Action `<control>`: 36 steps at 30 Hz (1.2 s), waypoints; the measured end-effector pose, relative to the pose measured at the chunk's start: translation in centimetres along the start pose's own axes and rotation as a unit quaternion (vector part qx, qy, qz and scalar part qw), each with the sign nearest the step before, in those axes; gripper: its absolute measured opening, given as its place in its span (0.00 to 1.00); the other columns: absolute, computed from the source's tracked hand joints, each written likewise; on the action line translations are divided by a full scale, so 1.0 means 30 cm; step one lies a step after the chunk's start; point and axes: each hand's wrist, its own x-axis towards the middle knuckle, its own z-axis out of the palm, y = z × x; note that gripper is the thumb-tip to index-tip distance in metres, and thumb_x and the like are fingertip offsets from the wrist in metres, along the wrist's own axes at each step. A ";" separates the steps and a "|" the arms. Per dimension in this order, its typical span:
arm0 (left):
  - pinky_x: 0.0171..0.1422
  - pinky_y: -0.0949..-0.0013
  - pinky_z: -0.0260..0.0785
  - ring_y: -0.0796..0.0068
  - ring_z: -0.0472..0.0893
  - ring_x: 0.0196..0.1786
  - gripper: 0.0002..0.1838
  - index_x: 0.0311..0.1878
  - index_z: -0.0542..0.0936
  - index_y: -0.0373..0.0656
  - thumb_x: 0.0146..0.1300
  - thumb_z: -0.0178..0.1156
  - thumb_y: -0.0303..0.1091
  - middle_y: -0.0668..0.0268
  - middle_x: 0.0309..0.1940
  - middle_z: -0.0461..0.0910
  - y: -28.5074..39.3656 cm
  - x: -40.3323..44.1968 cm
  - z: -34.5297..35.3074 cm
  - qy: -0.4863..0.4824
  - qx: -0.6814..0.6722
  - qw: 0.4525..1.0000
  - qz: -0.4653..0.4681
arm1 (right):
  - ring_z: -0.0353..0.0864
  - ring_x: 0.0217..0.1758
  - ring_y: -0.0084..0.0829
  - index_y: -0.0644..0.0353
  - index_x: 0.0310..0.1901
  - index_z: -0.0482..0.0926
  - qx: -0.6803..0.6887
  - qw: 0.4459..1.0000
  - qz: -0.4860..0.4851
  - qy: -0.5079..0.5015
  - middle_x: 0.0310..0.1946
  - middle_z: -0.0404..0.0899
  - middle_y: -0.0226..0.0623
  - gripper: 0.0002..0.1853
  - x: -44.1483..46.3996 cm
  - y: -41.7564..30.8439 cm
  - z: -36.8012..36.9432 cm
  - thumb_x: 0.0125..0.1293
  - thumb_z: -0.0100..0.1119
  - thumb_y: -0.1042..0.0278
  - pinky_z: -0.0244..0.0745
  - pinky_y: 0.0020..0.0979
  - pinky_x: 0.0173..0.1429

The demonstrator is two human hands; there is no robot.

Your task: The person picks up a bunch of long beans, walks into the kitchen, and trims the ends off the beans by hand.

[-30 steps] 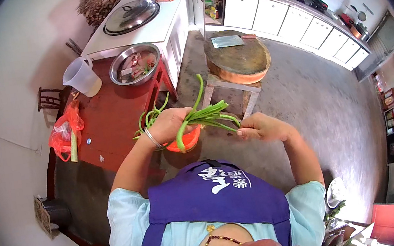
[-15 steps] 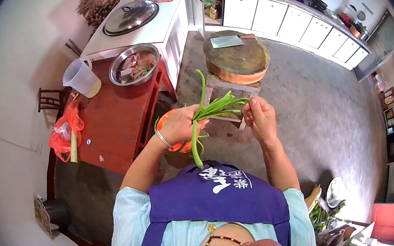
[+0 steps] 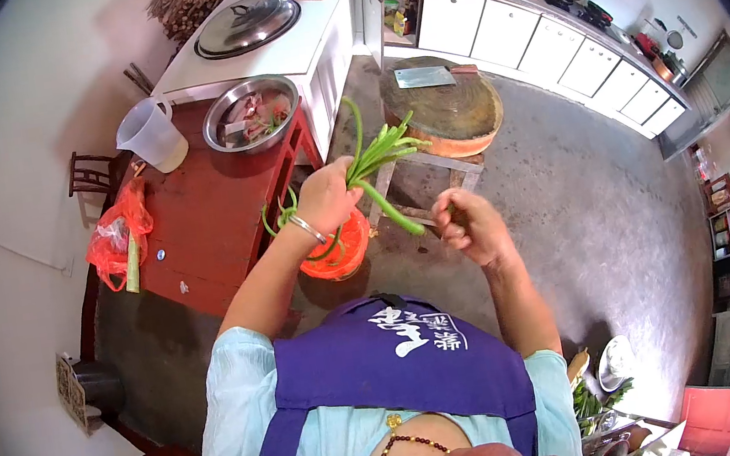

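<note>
The left hand is squeezing many long, thin green stalks, seemingly unfinished; the right hand is half curling nearby, maybe empty, I cannot tell.

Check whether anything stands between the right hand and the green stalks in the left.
Nothing visible does: only an open gap separates the right hand from the stalks, which stick out of the left hand. The chopping block sits beyond.
</note>
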 end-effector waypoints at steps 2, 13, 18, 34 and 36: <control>0.44 0.51 0.71 0.47 0.80 0.41 0.18 0.48 0.75 0.40 0.58 0.65 0.39 0.51 0.35 0.81 -0.016 0.028 0.002 0.030 0.033 0.999 0.024 | 0.57 0.19 0.15 0.61 0.35 0.73 -0.013 0.996 0.031 -0.086 0.23 0.69 0.30 0.21 0.002 0.029 0.037 0.76 0.39 0.53 0.47 0.17 0.17; 0.42 0.51 0.71 0.48 0.80 0.39 0.15 0.41 0.76 0.41 0.58 0.64 0.41 0.51 0.31 0.80 -0.021 0.155 -0.005 0.015 0.088 0.994 0.069 | 0.54 0.15 0.15 0.61 0.24 0.71 -0.112 0.976 0.070 -0.173 0.16 0.63 0.27 0.30 -0.025 -0.012 0.105 0.76 0.37 0.44 0.46 0.19 0.16; 0.37 0.59 0.72 0.61 0.82 0.32 0.15 0.40 0.78 0.38 0.58 0.65 0.40 0.57 0.27 0.82 -0.009 0.220 -0.003 -0.012 -0.051 0.998 0.027 | 0.54 0.16 0.16 0.59 0.24 0.70 -0.100 0.981 0.026 -0.167 0.16 0.61 0.26 0.28 -0.027 0.002 0.075 0.76 0.38 0.45 0.47 0.20 0.17; 0.37 0.63 0.76 0.72 0.77 0.30 0.08 0.39 0.75 0.38 0.63 0.63 0.30 0.65 0.29 0.76 0.133 0.565 -0.140 -0.113 -0.740 0.645 -0.156 | 0.61 0.22 0.14 0.57 0.41 0.75 -0.109 0.991 -0.075 -0.022 0.26 0.68 0.22 0.09 -0.001 0.026 -0.007 0.74 0.49 0.62 0.57 0.18 0.23; 0.40 0.57 0.76 0.67 0.78 0.32 0.08 0.41 0.72 0.37 0.65 0.60 0.29 0.61 0.30 0.76 0.166 0.597 -0.141 -0.077 -0.756 0.619 -0.197 | 0.61 0.21 0.13 0.57 0.42 0.75 -0.120 0.988 -0.100 -0.008 0.25 0.67 0.22 0.09 0.003 0.011 0.004 0.74 0.49 0.62 0.57 0.18 0.23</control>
